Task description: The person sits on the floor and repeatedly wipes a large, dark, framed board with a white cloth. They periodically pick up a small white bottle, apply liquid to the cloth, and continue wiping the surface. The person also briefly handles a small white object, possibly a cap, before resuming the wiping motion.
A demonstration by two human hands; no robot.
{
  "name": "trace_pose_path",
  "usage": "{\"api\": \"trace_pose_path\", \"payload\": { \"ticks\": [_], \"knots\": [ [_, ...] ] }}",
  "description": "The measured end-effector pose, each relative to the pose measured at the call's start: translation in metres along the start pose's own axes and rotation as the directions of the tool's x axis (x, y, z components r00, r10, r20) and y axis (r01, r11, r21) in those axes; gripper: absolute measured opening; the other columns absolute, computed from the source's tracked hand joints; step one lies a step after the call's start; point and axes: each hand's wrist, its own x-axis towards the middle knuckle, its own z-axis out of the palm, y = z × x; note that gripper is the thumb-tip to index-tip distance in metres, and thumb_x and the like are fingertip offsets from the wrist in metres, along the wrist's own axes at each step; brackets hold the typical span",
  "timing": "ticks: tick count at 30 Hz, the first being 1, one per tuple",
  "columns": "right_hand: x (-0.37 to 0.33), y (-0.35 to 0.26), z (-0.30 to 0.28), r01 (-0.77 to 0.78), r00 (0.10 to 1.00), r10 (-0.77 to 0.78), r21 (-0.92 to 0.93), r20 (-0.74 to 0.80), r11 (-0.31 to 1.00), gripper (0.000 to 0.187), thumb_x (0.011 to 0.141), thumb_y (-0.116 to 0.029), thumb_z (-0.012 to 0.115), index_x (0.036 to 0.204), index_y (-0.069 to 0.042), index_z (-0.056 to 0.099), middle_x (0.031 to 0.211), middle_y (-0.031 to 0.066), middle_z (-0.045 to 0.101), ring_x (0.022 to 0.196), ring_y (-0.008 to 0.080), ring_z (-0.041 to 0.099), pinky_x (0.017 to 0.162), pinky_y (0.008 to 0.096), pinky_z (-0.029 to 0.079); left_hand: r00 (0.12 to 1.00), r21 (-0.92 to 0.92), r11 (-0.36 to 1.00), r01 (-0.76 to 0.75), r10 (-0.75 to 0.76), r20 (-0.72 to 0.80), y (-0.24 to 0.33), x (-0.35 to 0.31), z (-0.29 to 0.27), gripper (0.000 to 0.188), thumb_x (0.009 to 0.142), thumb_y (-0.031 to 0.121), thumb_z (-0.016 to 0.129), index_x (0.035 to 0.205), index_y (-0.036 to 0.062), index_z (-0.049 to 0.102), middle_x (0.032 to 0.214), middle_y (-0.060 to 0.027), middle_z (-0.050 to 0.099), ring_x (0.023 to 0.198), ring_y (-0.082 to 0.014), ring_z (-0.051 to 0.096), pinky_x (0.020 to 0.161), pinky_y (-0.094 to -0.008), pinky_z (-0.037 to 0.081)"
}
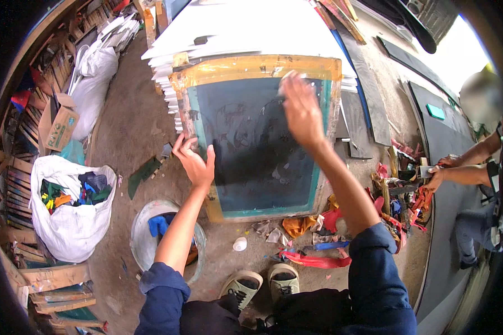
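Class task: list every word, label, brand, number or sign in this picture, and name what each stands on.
Cardboard box: printed lettering and a small mark on its side; I'm leaving the wording uncopied.
Framed screen: faint shapes on the dark surface, too unclear to read as text.
I can make out no other legible text.

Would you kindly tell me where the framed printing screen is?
In the head view, the framed printing screen is central, with the left hand at its left edge, the right hand over its upper right and white sheets behind it.
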Motion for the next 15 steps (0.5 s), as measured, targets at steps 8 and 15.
{"api": "trace_pose_path", "payload": {
  "ticks": [8,15],
  "knots": [
    [-0.084,-0.01,-0.03,0.497,0.73,-0.636,0.443,0.252,0.746,0.047,0.086,-0.01,0.046,0.133,-0.004,0.044,0.141,0.0095,0.042,0.128,0.0234,0.042,0.107,0.0395,0.036,1.0,0.024,0.999,-0.03,0.029,0.011,0.004,-0.001,0.004,0.042,0.085,0.026,0.06,0.113,-0.0003,0.042,0.126,-0.0237,0.034,0.119,-0.0385,0.035,0.1,-0.0481,0.028],
    [-0.054,-0.003,-0.012,-0.048,0.997,0.04,0.133,0.058,0.99,0.052,0.085,-0.009,0.054,0.135,-0.002,0.04,0.145,0.0145,0.034,0.137,0.0271,0.028,0.112,0.0429,0.023,0.999,0.076,0.996,-0.048,0.047,0.01,0.003,-0.005,0.003,0.044,0.089,0.03,0.057,0.114,-0.0023,0.042,0.127,-0.023,0.034,0.119,-0.0377,0.035,0.098,-0.0478,0.029]
  ]
}}
